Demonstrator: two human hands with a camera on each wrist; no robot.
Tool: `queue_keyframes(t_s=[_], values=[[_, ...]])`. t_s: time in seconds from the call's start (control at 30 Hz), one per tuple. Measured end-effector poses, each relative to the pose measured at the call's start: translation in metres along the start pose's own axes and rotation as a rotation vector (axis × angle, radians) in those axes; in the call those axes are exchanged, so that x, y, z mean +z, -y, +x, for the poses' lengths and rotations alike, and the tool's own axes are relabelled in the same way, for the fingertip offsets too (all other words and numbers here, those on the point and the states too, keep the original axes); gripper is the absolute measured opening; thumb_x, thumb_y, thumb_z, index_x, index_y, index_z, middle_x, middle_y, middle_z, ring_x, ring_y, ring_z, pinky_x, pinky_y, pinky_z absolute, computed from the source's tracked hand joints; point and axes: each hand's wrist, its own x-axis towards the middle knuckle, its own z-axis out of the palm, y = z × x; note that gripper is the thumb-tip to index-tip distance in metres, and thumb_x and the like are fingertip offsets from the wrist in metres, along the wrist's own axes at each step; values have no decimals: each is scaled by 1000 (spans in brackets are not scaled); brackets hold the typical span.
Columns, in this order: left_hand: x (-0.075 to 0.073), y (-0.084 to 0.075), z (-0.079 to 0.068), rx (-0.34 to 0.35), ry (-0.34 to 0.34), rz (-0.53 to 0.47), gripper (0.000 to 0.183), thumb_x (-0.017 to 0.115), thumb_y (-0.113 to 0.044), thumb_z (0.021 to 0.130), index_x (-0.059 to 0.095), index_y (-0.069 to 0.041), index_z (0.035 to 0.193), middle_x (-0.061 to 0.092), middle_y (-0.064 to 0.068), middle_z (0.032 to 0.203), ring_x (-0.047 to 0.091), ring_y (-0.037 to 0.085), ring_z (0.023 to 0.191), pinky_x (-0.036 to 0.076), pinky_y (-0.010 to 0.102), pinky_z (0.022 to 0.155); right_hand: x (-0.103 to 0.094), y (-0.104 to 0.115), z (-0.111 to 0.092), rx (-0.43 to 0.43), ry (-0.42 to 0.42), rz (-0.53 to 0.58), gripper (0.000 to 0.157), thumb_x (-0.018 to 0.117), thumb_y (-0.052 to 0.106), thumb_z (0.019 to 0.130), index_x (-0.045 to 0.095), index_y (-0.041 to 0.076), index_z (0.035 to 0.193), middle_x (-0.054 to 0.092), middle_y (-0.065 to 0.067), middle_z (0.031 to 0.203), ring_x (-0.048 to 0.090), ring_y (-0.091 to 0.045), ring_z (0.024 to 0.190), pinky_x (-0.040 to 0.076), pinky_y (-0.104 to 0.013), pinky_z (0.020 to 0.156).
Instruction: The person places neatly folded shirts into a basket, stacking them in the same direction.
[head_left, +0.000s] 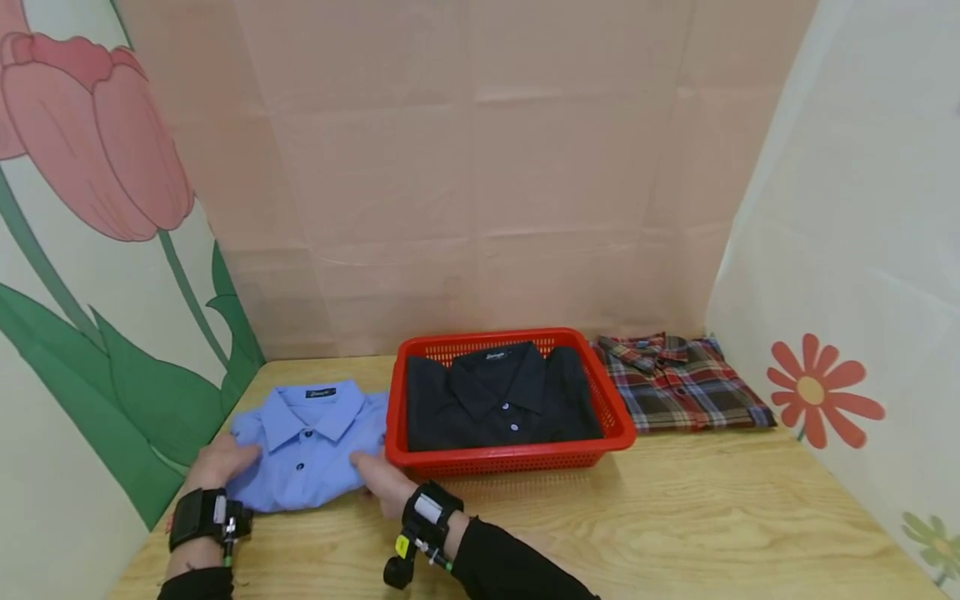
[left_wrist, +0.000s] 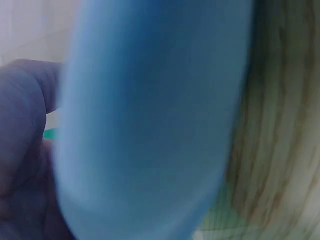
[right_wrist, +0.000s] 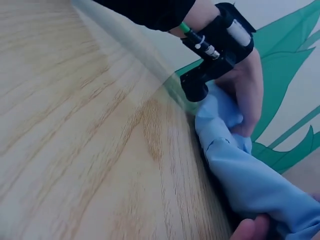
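A folded light-blue collared shirt (head_left: pixel 324 475) with dark buttons lies at the left of the wooden table, its collar toward the back wall. My left hand (head_left: pixel 219 462) grips its left side, thumb on top. At the opposite side, my right hand (head_left: pixel 384 485) holds the edge with the thumb over the cloth. The shirt's near edge bulges between both hands in the right wrist view, where fingertips (right_wrist: pixel 252 227) show beneath the blue cloth (right_wrist: pixel 250 175). Blue fabric (left_wrist: pixel 150 125) fills much of the left wrist view, beside part of the left hand (left_wrist: pixel 22 130).
A red plastic basket (head_left: pixel 517 458) with a folded black shirt (head_left: pixel 487 400) inside stands right of the blue shirt, close by the right hand. Beyond it lies a folded plaid shirt (head_left: pixel 690 392). Walls bound the wooden table (head_left: pixel 675 517) at the back and both sides.
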Motion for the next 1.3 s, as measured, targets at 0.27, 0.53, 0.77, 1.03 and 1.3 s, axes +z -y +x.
queue_keyframes(t_s=[0.27, 0.53, 0.77, 1.03, 1.3], values=[[4, -1, 0, -22, -46, -6, 84, 52, -49, 91, 37, 23, 131, 40, 47, 131, 48, 59, 113, 47, 60, 88, 1, -4, 3, -34, 16, -9, 71, 55, 7, 91, 18, -2, 151, 40, -19, 130, 49, -27, 85, 49, -31, 62], [3, -2, 3, 61, -33, 27, 63, 50, -30, 96, 44, 28, 119, 50, 46, 117, 56, 52, 101, 49, 56, 84, 0, -9, 3, -255, 134, -153, 74, 43, -14, 81, 26, 2, 152, 30, -13, 156, 36, -30, 133, 38, -49, 106], [2, -2, 4, 81, -41, 21, 60, 49, -27, 95, 45, 28, 117, 51, 46, 113, 57, 50, 97, 49, 56, 82, -1, -7, 3, -363, 212, -224, 80, 41, -16, 79, 25, 8, 154, 29, -10, 159, 27, -29, 145, 23, -51, 118], [-1, -3, 4, 59, -92, 0, 59, 50, -30, 95, 49, 24, 117, 54, 42, 110, 59, 43, 91, 50, 51, 73, -1, -2, -2, -446, 263, -288, 86, 39, -15, 82, 19, 19, 158, 24, -1, 162, 24, -22, 147, 24, -45, 118], [-8, -9, -1, 57, -134, -12, 56, 48, -34, 99, 51, 20, 114, 56, 36, 100, 58, 38, 83, 47, 45, 64, 3, 5, -9, -541, 251, -341, 85, 40, -13, 84, 25, 28, 156, 32, 5, 158, 30, -14, 143, 29, -33, 115]])
